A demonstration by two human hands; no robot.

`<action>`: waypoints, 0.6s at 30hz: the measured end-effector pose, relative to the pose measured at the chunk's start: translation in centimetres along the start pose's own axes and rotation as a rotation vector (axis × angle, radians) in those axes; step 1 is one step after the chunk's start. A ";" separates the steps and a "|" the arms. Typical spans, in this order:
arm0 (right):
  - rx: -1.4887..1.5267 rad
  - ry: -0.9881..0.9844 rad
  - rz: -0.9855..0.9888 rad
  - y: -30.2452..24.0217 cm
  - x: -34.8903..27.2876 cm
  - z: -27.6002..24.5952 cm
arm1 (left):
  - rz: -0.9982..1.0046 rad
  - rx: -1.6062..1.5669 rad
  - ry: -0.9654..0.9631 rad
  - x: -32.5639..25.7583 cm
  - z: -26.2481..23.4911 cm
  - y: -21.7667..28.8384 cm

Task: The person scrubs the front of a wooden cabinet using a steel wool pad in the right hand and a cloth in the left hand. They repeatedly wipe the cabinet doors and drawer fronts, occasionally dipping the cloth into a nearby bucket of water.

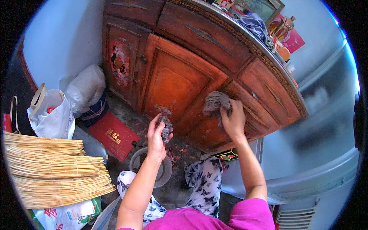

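Note:
My right hand (233,120) presses a crumpled grey rag (215,102) against a door of the reddish wooden cabinet (176,80). My left hand (156,136) is raised in front of the cabinet's lower part and pinches a small dark clump of dust or lint (165,127). Below my left hand a round clear bowl (163,174) stands on the floor between my knees, which are in white trousers with a black butterfly print.
A stack of pale bamboo sticks (53,170) lies at the left. Behind it stand a white bag (51,113) and a plastic sack (86,88). A red mat (113,135) lies on the floor. A silver appliance (318,145) fills the right. Cloth and ornaments sit on the cabinet top.

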State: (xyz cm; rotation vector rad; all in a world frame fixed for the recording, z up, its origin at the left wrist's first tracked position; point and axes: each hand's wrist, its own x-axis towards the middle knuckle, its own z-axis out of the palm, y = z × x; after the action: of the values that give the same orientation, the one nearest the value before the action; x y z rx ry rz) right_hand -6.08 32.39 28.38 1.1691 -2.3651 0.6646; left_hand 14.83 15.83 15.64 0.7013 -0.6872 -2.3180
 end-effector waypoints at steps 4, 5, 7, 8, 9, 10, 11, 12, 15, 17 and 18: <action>0.586 -0.015 0.270 1.3 -3.5 4.5 | -0.071 -0.240 -0.253 1.4 -0.7 -1.5; 0.639 -0.028 0.313 1.3 -4.6 5.6 | -0.097 -0.211 -0.299 1.7 -1.1 -1.7; 0.647 -0.023 0.370 2.2 -6.6 7.9 | -0.011 -0.026 -0.265 0.9 1.3 -1.5; 0.653 0.007 0.329 3.0 -7.8 9.9 | 0.031 0.073 -0.238 0.6 2.3 -1.5; 0.700 -0.060 0.336 1.8 -8.2 9.6 | 0.013 -0.015 -0.199 0.7 2.4 -1.5; 0.745 -0.126 0.343 0.7 -8.5 9.0 | 0.142 0.146 -0.173 1.0 2.4 -1.5; 0.768 -0.125 0.357 1.4 -9.3 9.7 | 0.266 0.304 -0.167 1.5 3.1 -1.6; 0.753 -0.120 0.366 2.0 -9.9 10.3 | 0.396 0.461 -0.156 2.0 3.9 -1.5; 0.758 -0.122 0.385 3.8 -11.5 11.0 | 0.682 0.635 -0.118 4.2 6.9 -0.2; 0.794 -0.106 0.470 4.5 -11.9 10.4 | 0.850 0.717 -0.050 6.6 9.6 2.0; 0.825 -0.116 0.518 4.2 -12.5 10.3 | 0.927 0.759 -0.005 7.8 10.3 3.7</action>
State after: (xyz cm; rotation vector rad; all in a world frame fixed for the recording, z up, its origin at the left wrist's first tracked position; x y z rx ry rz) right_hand -4.06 36.31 12.29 0.8501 -2.5717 1.9195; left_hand 4.68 11.04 23.02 0.5071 -1.5305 -1.1826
